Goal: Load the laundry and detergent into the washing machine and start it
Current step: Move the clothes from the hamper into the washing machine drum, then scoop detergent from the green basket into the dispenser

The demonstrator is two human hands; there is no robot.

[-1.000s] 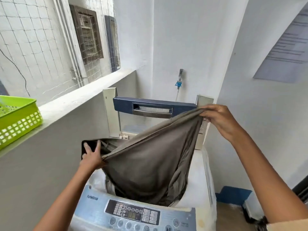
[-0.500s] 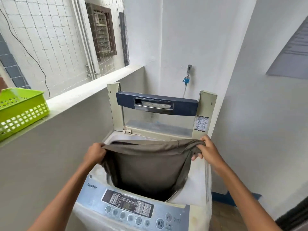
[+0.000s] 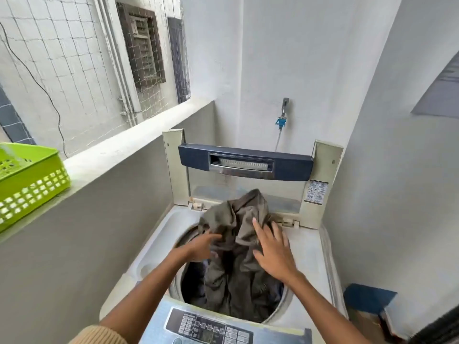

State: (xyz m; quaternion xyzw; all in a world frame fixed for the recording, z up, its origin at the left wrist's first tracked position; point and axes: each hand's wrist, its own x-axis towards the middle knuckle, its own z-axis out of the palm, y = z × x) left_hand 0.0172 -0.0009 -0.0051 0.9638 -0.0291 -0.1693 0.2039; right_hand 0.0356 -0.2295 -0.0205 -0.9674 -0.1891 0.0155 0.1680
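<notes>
Olive-brown cloth, one crumpled garment (image 3: 236, 244), fills most of the drum mouth of the washing machine (image 3: 308, 256); its upper fold bunches above the rim toward the hinge side, and its lower part hangs down inside the tub. We see darker items beneath it, possibly blue, but they are too shaded to identify.

Our left hand (image 3: 201, 247) has its fingers curled into the fabric at the left of the opening, closed on a fold. Our right hand (image 3: 273, 252) lies flat on the cloth with fingers spread, pressing and not gripping.

The lid (image 3: 246, 162) stands upright at the back, folded, its dark blue handle bar facing us. White deck is bare on both sides of the drum. The control panel (image 3: 211, 328) sits at the near edge, cut off by the frame bottom.

On the ledge at left rests a green basket (image 3: 29, 184); we cannot see its contents. A tap (image 3: 283, 112) projects from the rear wall above the lid.
</notes>
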